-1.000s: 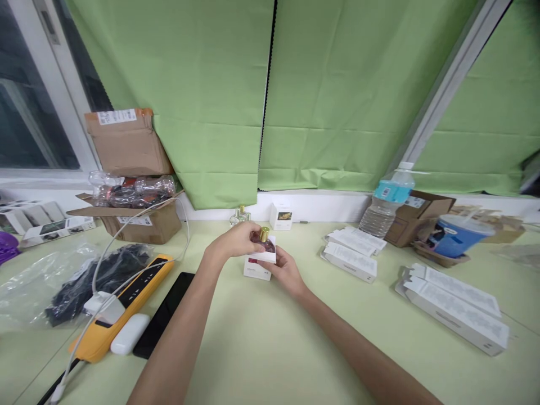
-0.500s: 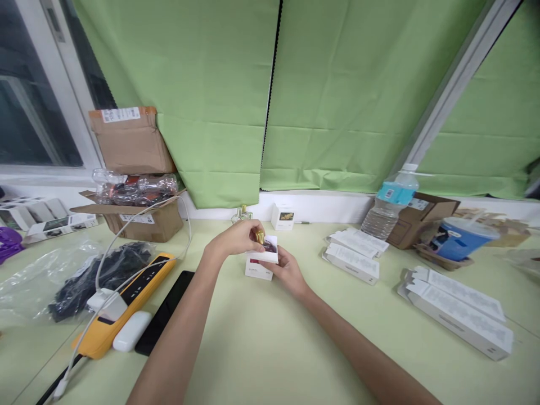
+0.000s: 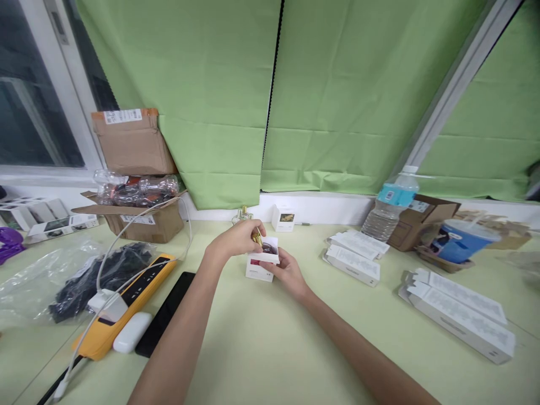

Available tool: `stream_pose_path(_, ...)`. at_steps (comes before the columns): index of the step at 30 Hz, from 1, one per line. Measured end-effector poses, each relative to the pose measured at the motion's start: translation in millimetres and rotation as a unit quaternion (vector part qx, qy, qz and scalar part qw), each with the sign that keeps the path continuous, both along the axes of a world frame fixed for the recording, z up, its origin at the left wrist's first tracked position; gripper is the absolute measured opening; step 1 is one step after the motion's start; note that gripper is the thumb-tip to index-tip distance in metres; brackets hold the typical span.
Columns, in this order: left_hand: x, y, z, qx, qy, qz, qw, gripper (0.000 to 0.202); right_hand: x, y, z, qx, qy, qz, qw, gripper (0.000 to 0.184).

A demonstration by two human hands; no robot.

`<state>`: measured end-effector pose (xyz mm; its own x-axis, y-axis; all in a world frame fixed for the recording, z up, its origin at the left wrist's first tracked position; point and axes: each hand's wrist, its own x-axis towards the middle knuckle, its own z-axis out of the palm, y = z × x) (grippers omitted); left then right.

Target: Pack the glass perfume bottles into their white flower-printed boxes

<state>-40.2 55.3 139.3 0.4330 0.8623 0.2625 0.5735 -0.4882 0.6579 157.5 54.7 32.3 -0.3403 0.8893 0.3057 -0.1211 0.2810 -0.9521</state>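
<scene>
My left hand (image 3: 239, 238) is closed, thumb and fingers pinching a small gold bottle cap (image 3: 257, 238) over an open white box (image 3: 259, 272). Inside that box a dark, shiny rounded thing (image 3: 267, 247) shows; whether the cap is joined to it I cannot tell. My right hand (image 3: 290, 274) grips the box at its right side, thumb across the front near the raised white edge. The box rests on the table, with a red patch and small print on its front. Just beyond my left hand stand small glass bottles with gold tops (image 3: 242, 214).
A closed white box (image 3: 283, 218) stands at the wall. To the right are flat white cartons (image 3: 352, 264), a water bottle (image 3: 386, 211), and a blue cup (image 3: 462, 242). On the left lie a black phone (image 3: 166, 315), a yellow power strip (image 3: 126, 309) and a cardboard box (image 3: 145, 225).
The gold cap has tipped and shifted slightly left in my left hand, whose fingers have curled further over it. My right hand keeps its hold on the white box.
</scene>
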Motion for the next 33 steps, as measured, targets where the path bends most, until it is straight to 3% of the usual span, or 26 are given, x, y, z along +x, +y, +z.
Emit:
stream_pose_path(12, -5.5, 4.0, -2.4, -0.031, -0.039, -0.017, 0.999, 0.035, -1.1, -1.2, 3.2, -0.012, -0.008, -0.007, 1.0, 0.045)
stream_pose_path(24, -19.0, 4.8, 1.2, -0.052, -0.101, -0.035, 0.993, 0.016, -0.6, -3.7, 5.0, -0.005, -0.006, -0.002, 1.0, 0.051)
stream_pose_path(33, -25.2, -0.8, 7.2, -0.052, -0.035, -0.004, 0.998, 0.022, 0.0, -1.7, 4.0, -0.011, -0.012, -0.007, 1.0, 0.05)
